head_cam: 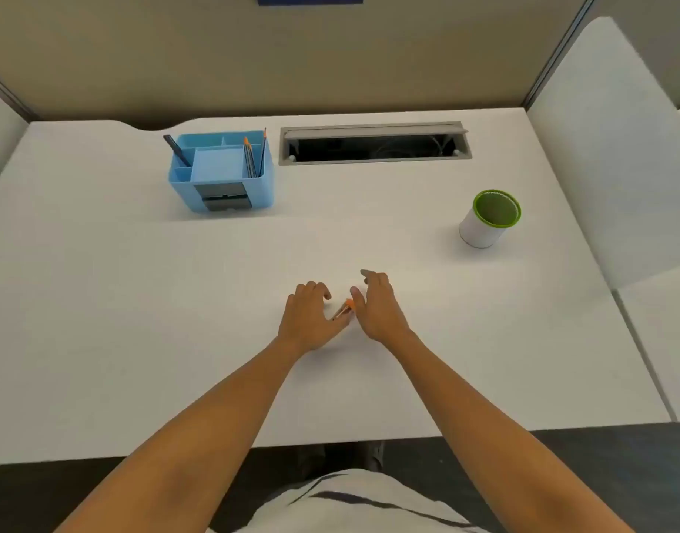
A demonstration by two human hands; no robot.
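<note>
A short pencil with an orange end [344, 308] lies on the white desk [138, 302] in the narrow gap between my two hands. My left hand [311, 321] rests palm down just left of it. Its fingers are loosely curled and its thumb lies along the pencil's lower end. My right hand [378, 307] is just right of the pencil, fingers relaxed and pointing away from me, with the thumb near the orange end. Neither hand visibly wraps around the pencil.
A blue desk organiser [221, 173] holding several pens and pencils stands at the back left. A white cup with a green rim [488, 219] stands at the right. An open cable slot [375, 146] runs along the back. Partition walls enclose the desk.
</note>
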